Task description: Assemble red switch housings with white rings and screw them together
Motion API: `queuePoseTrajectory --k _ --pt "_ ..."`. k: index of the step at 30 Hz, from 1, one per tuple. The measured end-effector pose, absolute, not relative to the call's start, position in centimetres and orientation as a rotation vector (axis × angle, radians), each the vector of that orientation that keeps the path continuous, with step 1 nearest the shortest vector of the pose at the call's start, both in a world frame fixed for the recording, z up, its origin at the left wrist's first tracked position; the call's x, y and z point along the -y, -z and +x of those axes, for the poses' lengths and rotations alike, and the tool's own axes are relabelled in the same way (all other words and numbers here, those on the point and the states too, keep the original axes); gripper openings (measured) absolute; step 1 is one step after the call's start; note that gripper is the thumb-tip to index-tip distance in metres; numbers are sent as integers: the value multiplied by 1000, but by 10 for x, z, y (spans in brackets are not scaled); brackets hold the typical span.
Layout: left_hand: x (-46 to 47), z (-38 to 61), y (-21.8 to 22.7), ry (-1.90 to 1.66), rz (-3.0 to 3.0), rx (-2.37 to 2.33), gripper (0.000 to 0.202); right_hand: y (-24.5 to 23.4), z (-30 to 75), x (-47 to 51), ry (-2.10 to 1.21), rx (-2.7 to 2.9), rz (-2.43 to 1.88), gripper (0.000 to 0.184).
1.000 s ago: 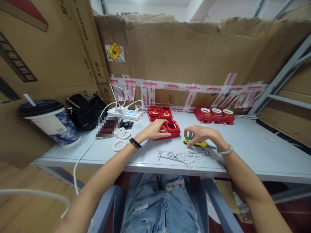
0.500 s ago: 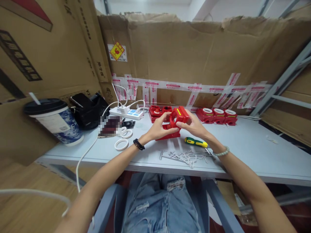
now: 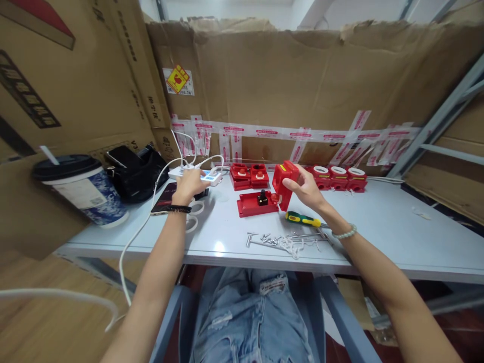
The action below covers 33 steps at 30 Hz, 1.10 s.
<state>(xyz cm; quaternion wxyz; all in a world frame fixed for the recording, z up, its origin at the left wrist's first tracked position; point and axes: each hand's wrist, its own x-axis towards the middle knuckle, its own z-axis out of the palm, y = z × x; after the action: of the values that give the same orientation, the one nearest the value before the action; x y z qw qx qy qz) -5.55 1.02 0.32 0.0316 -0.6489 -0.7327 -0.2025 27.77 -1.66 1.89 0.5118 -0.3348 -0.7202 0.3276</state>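
My right hand [image 3: 306, 189] holds a red plastic box cover [image 3: 282, 176] with a yellow label, tilted up on its side. Below and left of it lies a shallow red base [image 3: 249, 206] with a black switch block [image 3: 262, 198] standing in it. My left hand [image 3: 191, 184] is over the left part of the table, fingers stretched out and nothing visible in them. It is just in front of the white power strip [image 3: 214, 177] and hides part of it. White rings [image 3: 192, 225] lie beside the left wrist, partly covered by it.
More red boxes [image 3: 249, 179] stand at the back, others with white rings [image 3: 338, 177] to the right. A green-yellow screwdriver [image 3: 302, 219], screws [image 3: 270, 239] and white string [image 3: 293, 247] lie in front. A phone [image 3: 162, 199], black bag [image 3: 139, 174] and cup [image 3: 81, 189] are left.
My left hand has let go of the red cover and moved left toward the power strip and rings. My right hand keeps the cover, now tilted and slightly further right, uncovering the base.
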Motion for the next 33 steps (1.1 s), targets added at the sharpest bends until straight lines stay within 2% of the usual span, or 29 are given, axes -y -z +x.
queuePoseTrajectory --k 8,16,21,26,29,33 --pt "-13 -86 2 540 -1680 2638 40 -17 277 17 -800 1780 -763 53" --pt "-12 -85 1 664 -1673 2619 36 -19 277 20 -800 1817 -751 52" --pt "-7 -67 -12 1154 -1703 2182 35 -18 274 20 -802 1779 -723 54" --pt "1 -7 -22 1736 -2062 1508 27 -20 269 25 -847 1733 -665 55" --pt "16 36 -28 1922 -2224 1208 22 -21 267 29 -865 1711 -645 59" --pt "36 79 -33 1991 -2416 903 14 -20 266 30 -839 1664 -603 62"
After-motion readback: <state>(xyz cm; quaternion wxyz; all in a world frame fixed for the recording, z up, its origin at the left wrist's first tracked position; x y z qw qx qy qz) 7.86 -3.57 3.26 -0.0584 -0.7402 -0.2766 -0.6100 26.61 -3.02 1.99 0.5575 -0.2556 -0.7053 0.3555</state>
